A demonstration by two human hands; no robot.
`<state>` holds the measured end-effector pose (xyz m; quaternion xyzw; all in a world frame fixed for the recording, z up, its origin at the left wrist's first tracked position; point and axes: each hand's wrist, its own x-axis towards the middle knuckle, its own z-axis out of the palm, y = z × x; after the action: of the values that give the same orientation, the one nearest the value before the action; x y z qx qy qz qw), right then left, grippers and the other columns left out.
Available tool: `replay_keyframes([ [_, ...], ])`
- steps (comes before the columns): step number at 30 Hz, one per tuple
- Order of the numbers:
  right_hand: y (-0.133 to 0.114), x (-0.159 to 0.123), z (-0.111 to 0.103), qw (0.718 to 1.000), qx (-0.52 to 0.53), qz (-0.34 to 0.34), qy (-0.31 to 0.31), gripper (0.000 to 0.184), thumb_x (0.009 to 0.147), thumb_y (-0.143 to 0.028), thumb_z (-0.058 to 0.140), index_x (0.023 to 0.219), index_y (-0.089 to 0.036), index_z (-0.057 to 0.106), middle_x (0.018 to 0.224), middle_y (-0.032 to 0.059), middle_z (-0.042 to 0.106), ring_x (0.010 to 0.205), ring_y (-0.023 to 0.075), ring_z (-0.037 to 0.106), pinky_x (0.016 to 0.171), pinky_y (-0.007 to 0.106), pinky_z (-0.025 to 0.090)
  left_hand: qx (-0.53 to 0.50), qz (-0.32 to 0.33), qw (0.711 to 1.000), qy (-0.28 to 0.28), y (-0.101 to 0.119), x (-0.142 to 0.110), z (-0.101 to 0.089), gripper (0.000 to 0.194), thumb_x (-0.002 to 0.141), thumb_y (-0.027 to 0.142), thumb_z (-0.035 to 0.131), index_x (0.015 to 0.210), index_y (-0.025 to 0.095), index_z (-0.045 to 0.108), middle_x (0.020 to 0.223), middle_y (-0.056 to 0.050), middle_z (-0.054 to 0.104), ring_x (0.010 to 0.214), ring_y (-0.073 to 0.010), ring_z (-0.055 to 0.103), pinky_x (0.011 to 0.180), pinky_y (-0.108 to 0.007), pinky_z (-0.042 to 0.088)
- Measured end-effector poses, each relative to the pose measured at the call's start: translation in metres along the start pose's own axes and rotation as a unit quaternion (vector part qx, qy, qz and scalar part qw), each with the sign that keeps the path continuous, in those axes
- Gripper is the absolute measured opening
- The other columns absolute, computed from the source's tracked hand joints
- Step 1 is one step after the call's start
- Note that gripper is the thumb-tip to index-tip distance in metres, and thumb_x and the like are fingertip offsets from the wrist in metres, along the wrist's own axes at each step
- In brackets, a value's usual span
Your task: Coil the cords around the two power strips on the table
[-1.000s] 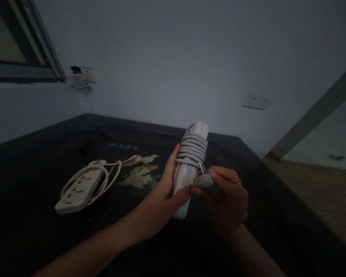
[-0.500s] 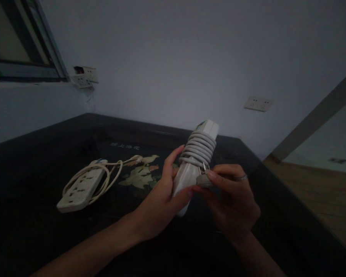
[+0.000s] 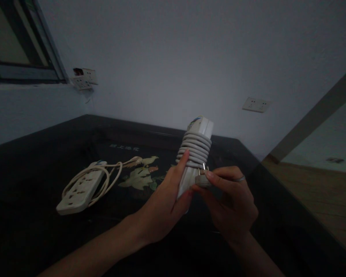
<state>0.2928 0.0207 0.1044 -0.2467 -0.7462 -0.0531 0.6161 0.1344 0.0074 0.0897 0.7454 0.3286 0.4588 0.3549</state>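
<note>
Dim room. Person is holding up a white power strip (image 3: pixel 186 180) with both hands above a dark, glossy table (image 3: pixel 60 246); strip is tilting, its top end leaning right. Grey cord (image 3: pixel 196 148) is winding round its middle in tight, neighbouring coils.

Left hand (image 3: pixel 163 206): gripping the strip's lower part from the left, one fingertip pressing on the coils, thumb lying across lower down. Fingers behind the strip are hiding from me; cannot tell how they are bending.

Right hand (image 3: pixel 233 206): pinching a grey plug (image 3: pixel 202 181) between thumb and a finger, just beside the strip, below the coils. Metal prongs (image 3: pixel 204 167) are pointing up. A ring (image 3: pixel 240 178) is showing on one finger.

To the left, a second power strip (image 3: pixel 79 192) is lying on the table, sockets facing up, a pale cable (image 3: pixel 115 171) looping over it. Its far end is reaching a printed leaf design (image 3: pixel 137 177); pale characters (image 3: pixel 123 147) are running above that.

Behind, a socket plate (image 3: pixel 256 104) is sitting on the pale wall (image 3: pixel 167 57). A window (image 3: pixel 17 38) is filling the upper left corner; wooden floor (image 3: pixel 314 188) is showing at right.
</note>
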Motion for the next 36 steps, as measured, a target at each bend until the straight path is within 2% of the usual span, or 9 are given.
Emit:
replay_keyframes([
  [3, 0.000, -0.002, 0.003, 1.000, -0.003, 0.018, 0.019, 0.039, 0.071, -0.009, 0.073, 0.104, -0.027, 0.061, 0.081, -0.0008, 0.059, 0.070, 0.0142, 0.058, 0.057, 0.029, 0.048, -0.003, 0.006, 1.000, -0.002, -0.003, 0.000, 0.002, 0.069, 0.095, 0.029, 0.040, 0.150, 0.028, -0.001, 0.150, -0.010, 0.028, 0.132, -0.0273, 0.034, 0.111, -0.046, 0.027],
  [7, 0.000, -0.001, 0.005, 0.999, -0.018, 0.030, 0.030, 0.036, 0.071, -0.013, 0.074, 0.101, -0.025, 0.059, 0.081, -0.0008, 0.059, 0.073, 0.0153, 0.057, 0.061, 0.030, 0.048, -0.019, 0.017, 1.000, -0.001, -0.004, 0.002, 0.004, 0.067, 0.096, 0.030, 0.039, 0.150, 0.028, -0.001, 0.155, -0.008, 0.020, 0.138, -0.0273, 0.024, 0.114, -0.048, 0.018],
  [13, 0.003, 0.000, 0.006, 0.993, 0.021, 0.117, 0.015, 0.032, 0.067, -0.016, 0.077, 0.090, -0.022, 0.055, 0.078, -0.0024, 0.054, 0.071, 0.0134, 0.054, 0.058, 0.027, 0.046, -0.068, -0.003, 0.998, -0.004, -0.004, 0.005, 0.001, 0.074, 0.094, 0.029, 0.043, 0.149, 0.027, -0.007, 0.158, -0.006, 0.009, 0.143, -0.0276, 0.013, 0.116, -0.049, 0.009],
  [16, 0.004, -0.002, 0.008, 0.994, 0.038, 0.094, 0.030, 0.031, 0.068, -0.011, 0.074, 0.089, -0.022, 0.054, 0.078, -0.0020, 0.054, 0.071, 0.0131, 0.053, 0.058, 0.027, 0.046, -0.061, -0.010, 0.998, 0.003, -0.006, 0.004, 0.002, 0.077, 0.094, 0.030, 0.042, 0.148, 0.025, -0.013, 0.158, -0.008, 0.005, 0.143, -0.0282, 0.010, 0.116, -0.050, 0.007],
  [21, -0.002, -0.003, 0.010, 0.995, 0.015, 0.088, 0.049, 0.030, 0.070, -0.011, 0.071, 0.089, -0.023, 0.051, 0.077, -0.0023, 0.050, 0.069, 0.0129, 0.051, 0.055, 0.026, 0.045, -0.045, -0.001, 0.999, -0.004, -0.008, 0.000, 0.012, 0.074, 0.095, 0.029, 0.038, 0.148, 0.025, -0.014, 0.157, -0.009, 0.006, 0.142, -0.0277, 0.013, 0.116, -0.051, 0.007],
  [26, 0.003, 0.000, 0.008, 0.999, 0.000, 0.036, 0.021, 0.032, 0.071, -0.015, 0.073, 0.094, -0.024, 0.051, 0.078, -0.0018, 0.053, 0.069, 0.0140, 0.053, 0.057, 0.028, 0.046, -0.079, -0.001, 0.997, 0.018, -0.008, -0.003, 0.020, 0.074, 0.095, 0.032, 0.039, 0.148, 0.028, -0.013, 0.158, -0.001, -0.001, 0.144, -0.0247, -0.002, 0.118, -0.045, 0.003],
  [31, 0.013, 0.006, 0.003, 1.000, -0.006, 0.003, -0.022, 0.029, 0.075, -0.025, 0.072, 0.098, -0.024, 0.054, 0.084, 0.0009, 0.057, 0.076, 0.0169, 0.057, 0.062, 0.031, 0.049, -0.206, -0.048, 0.977, 0.000, -0.009, 0.001, 0.016, 0.081, 0.093, 0.037, 0.046, 0.148, 0.029, -0.013, 0.157, -0.004, 0.016, 0.142, -0.0267, 0.018, 0.118, -0.044, 0.012],
  [34, 0.013, 0.005, 0.001, 0.997, -0.008, 0.048, -0.059, 0.031, 0.077, -0.026, 0.069, 0.105, -0.024, 0.055, 0.094, 0.0034, 0.057, 0.084, 0.0183, 0.057, 0.065, 0.033, 0.052, -0.264, -0.080, 0.961, 0.008, -0.011, 0.004, 0.012, 0.083, 0.091, 0.038, 0.050, 0.148, 0.031, -0.009, 0.156, -0.006, 0.019, 0.139, -0.0286, 0.025, 0.114, -0.046, 0.022],
  [36, 0.014, 0.004, 0.002, 0.994, -0.001, 0.091, -0.056, 0.036, 0.077, -0.025, 0.068, 0.110, -0.025, 0.054, 0.103, 0.0053, 0.054, 0.093, 0.0200, 0.056, 0.071, 0.036, 0.053, -0.287, -0.100, 0.953, 0.006, -0.013, 0.006, 0.010, 0.085, 0.089, 0.038, 0.051, 0.148, 0.033, -0.009, 0.155, -0.007, 0.023, 0.136, -0.0298, 0.032, 0.108, -0.046, 0.033],
])
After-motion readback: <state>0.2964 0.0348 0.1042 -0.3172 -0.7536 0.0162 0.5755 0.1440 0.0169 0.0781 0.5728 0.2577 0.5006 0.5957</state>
